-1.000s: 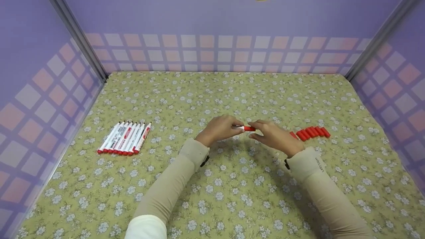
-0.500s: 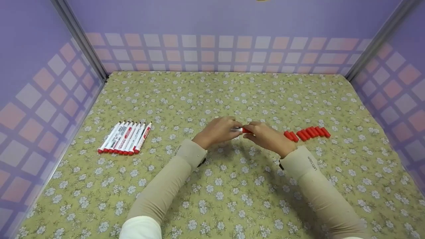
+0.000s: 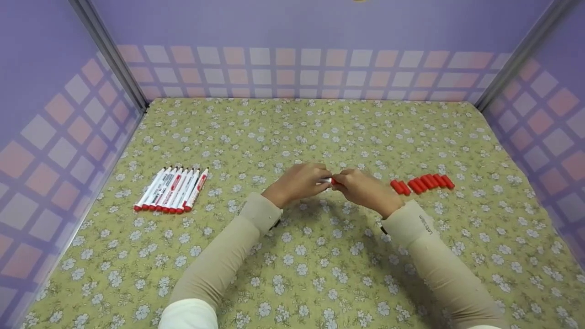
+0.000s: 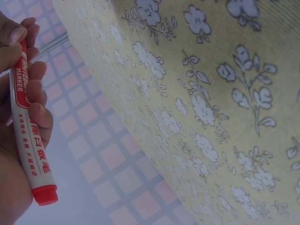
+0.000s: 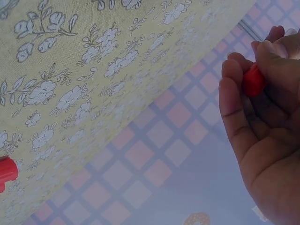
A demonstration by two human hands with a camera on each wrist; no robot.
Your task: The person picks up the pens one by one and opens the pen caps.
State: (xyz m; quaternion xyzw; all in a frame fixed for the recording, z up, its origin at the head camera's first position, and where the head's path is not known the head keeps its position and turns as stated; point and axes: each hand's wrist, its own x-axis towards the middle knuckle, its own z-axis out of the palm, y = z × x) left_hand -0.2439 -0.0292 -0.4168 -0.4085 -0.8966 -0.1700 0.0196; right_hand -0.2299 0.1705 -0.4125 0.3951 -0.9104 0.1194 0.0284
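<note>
A white whiteboard marker (image 4: 32,136) with red lettering and a red end is gripped by my left hand (image 3: 299,182), whose fingers curl round its barrel. My right hand (image 3: 363,189) pinches the red cap (image 5: 253,82) at the marker's other end, between thumb and fingers. Both hands meet above the middle of the cloth, so most of the cap is hidden in the head view. Over to the left lies a row of several uncapped markers (image 3: 171,189), side by side with tips pointing away. Several loose red caps (image 3: 429,182) lie right of my right hand.
Flowered yellow-green cloth (image 3: 292,256) covers the table. Purple walls with a checked band (image 3: 311,73) stand at the back and both sides. Two of the caps (image 3: 401,187) lie slightly apart, nearest my right hand.
My right hand has moved left and its fingers have closed over the red cap, covering more of it. My left hand has shifted slightly toward me with the marker.
</note>
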